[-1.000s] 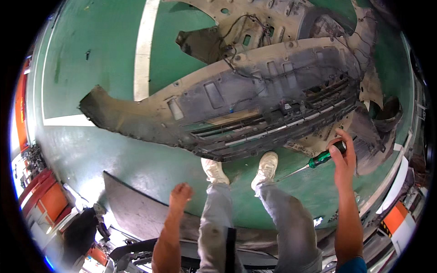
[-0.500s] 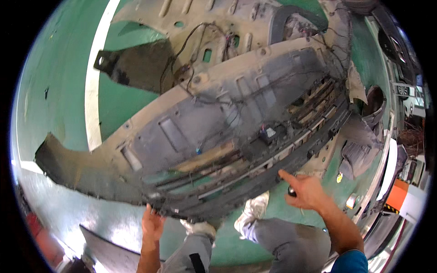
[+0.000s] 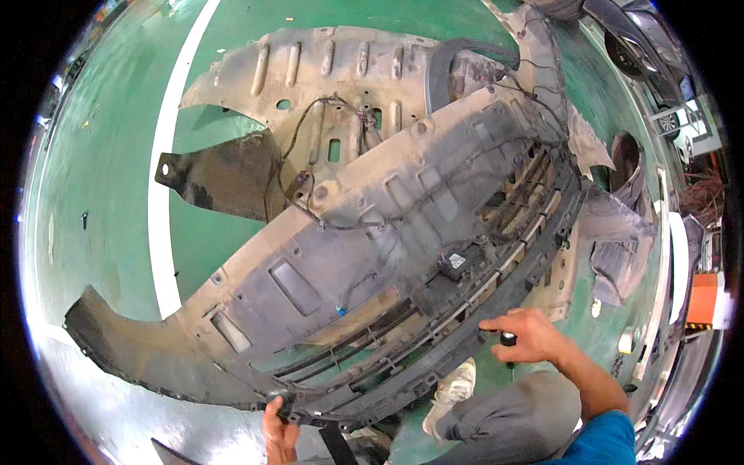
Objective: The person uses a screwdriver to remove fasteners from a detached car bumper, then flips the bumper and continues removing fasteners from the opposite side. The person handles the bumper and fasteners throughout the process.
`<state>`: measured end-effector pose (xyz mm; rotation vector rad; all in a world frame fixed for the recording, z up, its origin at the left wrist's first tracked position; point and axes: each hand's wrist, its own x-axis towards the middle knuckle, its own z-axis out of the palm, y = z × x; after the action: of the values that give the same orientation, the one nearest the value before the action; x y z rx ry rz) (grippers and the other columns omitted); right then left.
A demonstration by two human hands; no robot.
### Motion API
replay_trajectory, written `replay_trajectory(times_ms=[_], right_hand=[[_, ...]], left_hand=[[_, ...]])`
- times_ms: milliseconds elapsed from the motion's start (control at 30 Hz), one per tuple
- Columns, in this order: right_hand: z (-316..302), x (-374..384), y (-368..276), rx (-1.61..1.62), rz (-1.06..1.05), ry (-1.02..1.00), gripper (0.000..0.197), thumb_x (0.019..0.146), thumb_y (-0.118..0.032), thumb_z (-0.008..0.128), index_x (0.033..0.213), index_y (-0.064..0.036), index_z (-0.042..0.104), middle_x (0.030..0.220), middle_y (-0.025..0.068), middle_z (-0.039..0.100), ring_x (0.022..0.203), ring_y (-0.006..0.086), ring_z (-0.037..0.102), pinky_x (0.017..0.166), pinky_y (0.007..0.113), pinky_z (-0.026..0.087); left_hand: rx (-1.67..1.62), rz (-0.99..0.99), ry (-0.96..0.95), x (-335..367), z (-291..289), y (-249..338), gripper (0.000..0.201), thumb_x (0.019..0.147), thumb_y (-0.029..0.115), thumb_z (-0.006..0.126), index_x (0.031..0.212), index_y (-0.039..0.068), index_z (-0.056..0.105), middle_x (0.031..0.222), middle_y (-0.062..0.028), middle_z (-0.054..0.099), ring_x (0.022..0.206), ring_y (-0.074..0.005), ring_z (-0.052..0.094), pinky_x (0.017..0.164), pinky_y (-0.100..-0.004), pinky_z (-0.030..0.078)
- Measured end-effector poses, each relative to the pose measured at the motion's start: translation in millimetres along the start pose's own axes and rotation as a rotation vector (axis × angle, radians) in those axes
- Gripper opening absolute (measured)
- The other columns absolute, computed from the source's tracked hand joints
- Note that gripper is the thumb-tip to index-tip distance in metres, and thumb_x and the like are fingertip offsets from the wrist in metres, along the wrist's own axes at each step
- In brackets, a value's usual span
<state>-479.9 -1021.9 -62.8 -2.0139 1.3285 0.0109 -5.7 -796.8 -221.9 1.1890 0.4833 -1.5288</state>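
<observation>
A large, dusty car bumper cover (image 3: 252, 260) lies slantwise before me, its inner side showing and its slatted grille (image 3: 434, 333) near me. My left hand (image 3: 280, 434) grips the near left edge of the bumper, thumb on top; the other fingers are partly hidden. Beside the grille's near edge, my right hand (image 3: 535, 339) curls around a small black tool (image 3: 508, 339), of which only a rounded end and a bit below the hand show. The forefinger reaches toward the bumper's edge. A black module (image 3: 452, 265) and a cable harness (image 3: 364, 225) sit on the bumper.
Behind lies a long dirty undertray panel (image 3: 341, 58) with holes and ribs. A dark flap (image 3: 225, 174) sticks out leftward. Loose plastic parts (image 3: 616, 260) lie at right, near a tape roll (image 3: 628, 339). A white line (image 3: 163, 201) crosses the green floor.
My view has shifted, and the bumper sits lower in it. My knee is bent nearer the bumper. Both hands stay at its near edge, the right one still around the black tool.
</observation>
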Motion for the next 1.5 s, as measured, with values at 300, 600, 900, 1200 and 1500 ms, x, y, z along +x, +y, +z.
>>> replay_trajectory(times_ms=[300,600,900,1200,1500], right_hand=[[16,3,23,0.030,0.114,-0.158,0.039,0.070,-0.025,0.073,0.106,-0.0115,0.072,0.085,0.0165,0.070,0.077,0.0338,0.069,0.070,0.042,0.055],[27,-2,25,0.071,0.164,-0.179,0.040,0.072,-0.026,0.072,0.108,-0.0097,0.067,0.090,0.0182,0.070,0.082,0.0383,0.068,0.074,0.045,0.055],[45,9,28,-0.055,0.050,-0.175,0.045,0.076,-0.032,0.072,0.116,-0.0123,0.063,0.085,0.0188,0.069,0.083,0.0388,0.067,0.075,0.049,0.053],[56,17,27,0.066,0.110,-0.218,0.045,0.074,-0.035,0.075,0.112,-0.0117,0.065,0.094,0.0177,0.072,0.086,0.0371,0.069,0.076,0.045,0.055],[53,14,20,0.112,0.195,-0.190,0.044,0.065,-0.021,0.080,0.102,-0.0032,0.066,0.089,0.0189,0.070,0.085,0.0347,0.069,0.075,0.041,0.053]], left_hand=[[0.006,0.209,0.006,2,-2,-22,0.071,0.075,0.007,0.072,0.141,0.003,0.045,0.130,-0.0187,0.060,0.111,-0.0337,0.063,0.100,-0.0511,0.052],[0.126,0.429,0.016,-33,46,1,0.082,0.071,0.008,0.072,0.145,0.001,0.037,0.134,-0.0254,0.055,0.112,-0.0362,0.062,0.095,-0.0487,0.055],[0.254,0.482,-0.192,-1,49,34,0.074,0.074,0.011,0.070,0.143,0.003,0.042,0.139,-0.0171,0.054,0.122,-0.0329,0.056,0.102,-0.0495,0.050],[0.228,0.366,-0.087,19,2,37,0.053,0.078,0.013,0.072,0.128,0.004,0.058,0.122,-0.0135,0.066,0.111,-0.0294,0.064,0.099,-0.0456,0.052],[0.019,0.388,-0.140,17,5,21,0.059,0.101,0.047,0.051,0.141,0.004,0.046,0.137,-0.0103,0.057,0.122,-0.0284,0.057,0.103,-0.0449,0.047]])
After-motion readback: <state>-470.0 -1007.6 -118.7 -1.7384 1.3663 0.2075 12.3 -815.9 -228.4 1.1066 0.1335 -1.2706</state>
